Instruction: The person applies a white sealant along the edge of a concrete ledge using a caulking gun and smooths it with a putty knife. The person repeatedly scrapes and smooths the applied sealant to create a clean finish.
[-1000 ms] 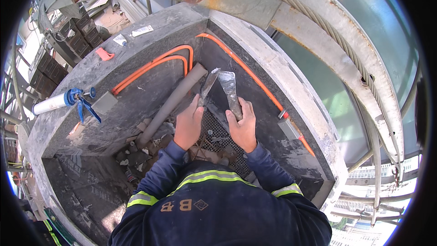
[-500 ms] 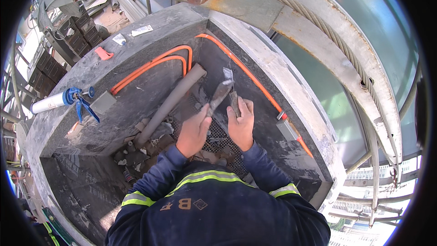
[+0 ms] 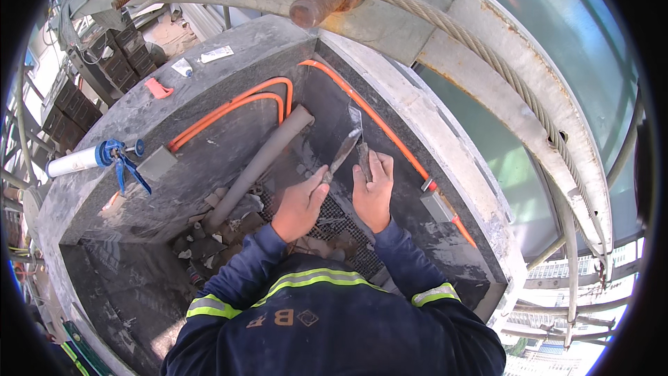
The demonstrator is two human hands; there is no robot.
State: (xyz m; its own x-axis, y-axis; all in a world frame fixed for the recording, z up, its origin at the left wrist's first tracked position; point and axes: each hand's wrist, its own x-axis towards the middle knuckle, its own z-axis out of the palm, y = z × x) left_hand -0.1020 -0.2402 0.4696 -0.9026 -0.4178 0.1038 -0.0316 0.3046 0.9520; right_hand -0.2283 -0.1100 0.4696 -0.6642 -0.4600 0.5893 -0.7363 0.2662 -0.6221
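Observation:
My left hand [image 3: 300, 203] is closed round the handle end of a narrow putty knife [image 3: 344, 149] smeared with grey, which slants up to the right. In my right hand [image 3: 374, 191] is a scraper [image 3: 364, 156], its short handle pinched between thumb and fingers and its thin, light blade pointing up. The two tools meet or cross near their upper ends; whether they touch, I cannot tell. Both hands are held over the inside of a dark stone-walled box, close to its far corner.
A blue and white caulking gun [image 3: 97, 157], a pink-orange plastic piece [image 3: 158, 88] and a small white tube [image 3: 182, 67] lie on the left ledge [image 3: 229, 36]. Orange conduit [image 3: 376, 118] and a grey pipe [image 3: 261, 163] line the box. Rubble [image 3: 209, 244] lies below; a steel cable [image 3: 445, 17] arches overhead.
The putty knife in my left hand has tilted and turned more edge-on against the scraper. Both hands have shifted slightly right. The whole view has moved a little.

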